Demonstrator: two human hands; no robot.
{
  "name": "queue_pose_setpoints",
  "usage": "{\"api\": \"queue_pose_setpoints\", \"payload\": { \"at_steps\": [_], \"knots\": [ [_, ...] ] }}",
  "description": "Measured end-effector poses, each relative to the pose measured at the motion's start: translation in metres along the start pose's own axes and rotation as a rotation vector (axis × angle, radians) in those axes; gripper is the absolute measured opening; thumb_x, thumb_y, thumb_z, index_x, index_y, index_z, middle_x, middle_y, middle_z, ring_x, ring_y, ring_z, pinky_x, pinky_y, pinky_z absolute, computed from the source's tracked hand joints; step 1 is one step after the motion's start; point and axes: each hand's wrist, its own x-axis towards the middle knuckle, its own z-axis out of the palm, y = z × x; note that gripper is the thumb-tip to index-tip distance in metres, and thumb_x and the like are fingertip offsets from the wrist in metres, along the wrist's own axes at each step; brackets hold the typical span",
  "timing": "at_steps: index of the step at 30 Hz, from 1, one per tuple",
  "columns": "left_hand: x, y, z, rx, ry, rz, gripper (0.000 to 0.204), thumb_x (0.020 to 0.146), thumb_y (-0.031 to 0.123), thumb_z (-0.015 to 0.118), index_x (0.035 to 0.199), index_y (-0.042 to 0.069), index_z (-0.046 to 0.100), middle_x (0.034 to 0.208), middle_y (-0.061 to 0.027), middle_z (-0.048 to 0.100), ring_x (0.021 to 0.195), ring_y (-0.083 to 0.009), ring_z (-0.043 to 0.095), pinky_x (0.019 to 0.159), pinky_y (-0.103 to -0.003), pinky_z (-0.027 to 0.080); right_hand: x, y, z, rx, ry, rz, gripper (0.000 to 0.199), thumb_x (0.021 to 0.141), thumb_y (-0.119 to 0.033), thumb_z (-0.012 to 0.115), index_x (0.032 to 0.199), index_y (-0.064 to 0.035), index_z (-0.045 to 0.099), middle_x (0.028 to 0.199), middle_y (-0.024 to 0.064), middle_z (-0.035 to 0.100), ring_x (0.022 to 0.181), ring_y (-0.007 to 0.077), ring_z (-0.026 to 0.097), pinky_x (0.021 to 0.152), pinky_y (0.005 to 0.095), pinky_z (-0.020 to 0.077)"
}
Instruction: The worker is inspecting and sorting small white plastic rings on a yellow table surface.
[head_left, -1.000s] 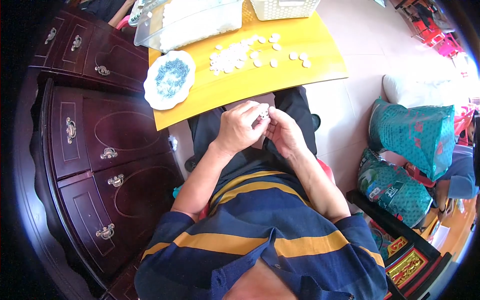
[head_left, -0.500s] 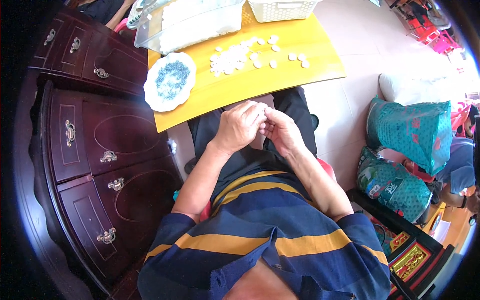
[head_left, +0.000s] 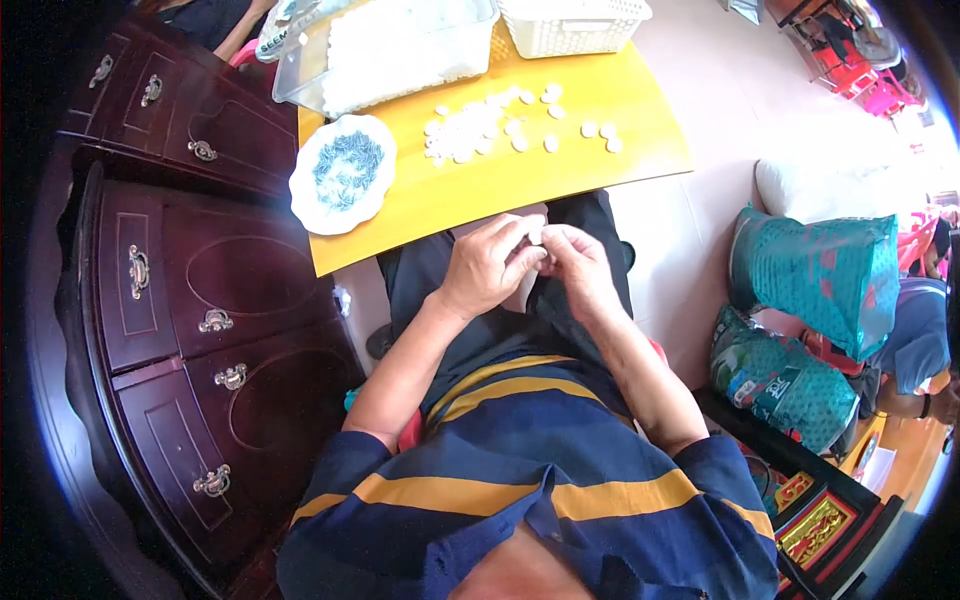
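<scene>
Over my lap, just off the near edge of the yellow table (head_left: 420,232), both hands meet at their fingertips. My left hand (head_left: 482,265) is closed, thumb and forefinger drawn together. Facing it, my right hand (head_left: 582,275) pinches with thumb and bent fingers. Between them shows a bit of a small white piece (head_left: 536,236), mostly covered by the fingers. On the table lies a cluster of small white round pieces (head_left: 465,130), with several others (head_left: 589,130) scattered to its right. A white scalloped dish (head_left: 304,200) at the left holds many small, thin dark pieces (head_left: 347,168).
Behind the pieces stand a clear plastic bin (head_left: 300,80) with white contents and a white perforated basket (head_left: 575,38). A dark wooden cabinet (head_left: 250,270) runs along the left. Teal bags (head_left: 810,270) sit on the right. Another person's arm (head_left: 238,32) shows at upper left.
My left thumb has come forward toward the right fingertips, and the fingers of both hands have shifted around the white piece. The table sits slightly lower in view.
</scene>
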Motion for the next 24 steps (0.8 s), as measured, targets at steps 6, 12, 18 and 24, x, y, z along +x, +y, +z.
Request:
{"api": "queue_pose_setpoints", "payload": {
  "at_steps": [6, 12, 18, 24],
  "knots": [
    [0.037, -0.024, -0.012, 0.121, 0.07, -0.171, 0.03, 0.095, 0.016, 0.069, 0.121, 0.002, 0.066, 0.09, -0.011, 0.066, 0.066, -0.0262, 0.064, 0.064, -0.035, 0.053, 0.059, -0.05, -0.072, -0.783, 0.107, -0.363, 0.031, 0.104, -0.027, 0.058, 0.098, 0.0005, 0.072, 0.083, 0.0043, 0.07, 0.072, 0.0104, 0.061, 0.067, 0.0269, 0.0497],
    [0.085, -0.046, 0.001, 0.447, -0.035, -0.137, 0.041, 0.094, 0.025, 0.064, 0.13, 0.004, 0.065, 0.132, -0.0196, 0.059, 0.12, -0.0407, 0.056, 0.097, -0.048, 0.05, 0.099, -0.097, -0.102, -1.274, 0.382, -0.599, 0.033, 0.1, -0.025, 0.059, 0.09, 0.0033, 0.073, 0.077, 0.0193, 0.069, 0.068, 0.026, 0.067, 0.065, 0.0376, 0.0537],
    [0.095, -0.062, 0.02, 0.559, -0.018, -0.061, 0.045, 0.092, 0.033, 0.068, 0.128, 0.005, 0.066, 0.148, -0.0159, 0.047, 0.136, -0.041, 0.043, 0.112, -0.055, 0.036, 0.115, -0.116, -0.098, -1.386, 0.515, -0.502, 0.033, 0.1, -0.026, 0.06, 0.092, 0.0024, 0.074, 0.08, 0.0184, 0.071, 0.069, 0.0256, 0.07, 0.066, 0.0367, 0.0547],
    [0.093, -0.061, 0.021, 0.57, -0.067, -0.115, 0.047, 0.092, 0.037, 0.069, 0.125, 0.005, 0.067, 0.152, -0.0147, 0.042, 0.141, -0.0422, 0.036, 0.115, -0.058, 0.031, 0.126, -0.109, -0.103, -1.287, 0.471, -0.562, 0.035, 0.102, -0.026, 0.059, 0.088, 0.0036, 0.071, 0.074, 0.0164, 0.067, 0.065, 0.022, 0.067, 0.064, 0.0363, 0.0542]
  ]
}}
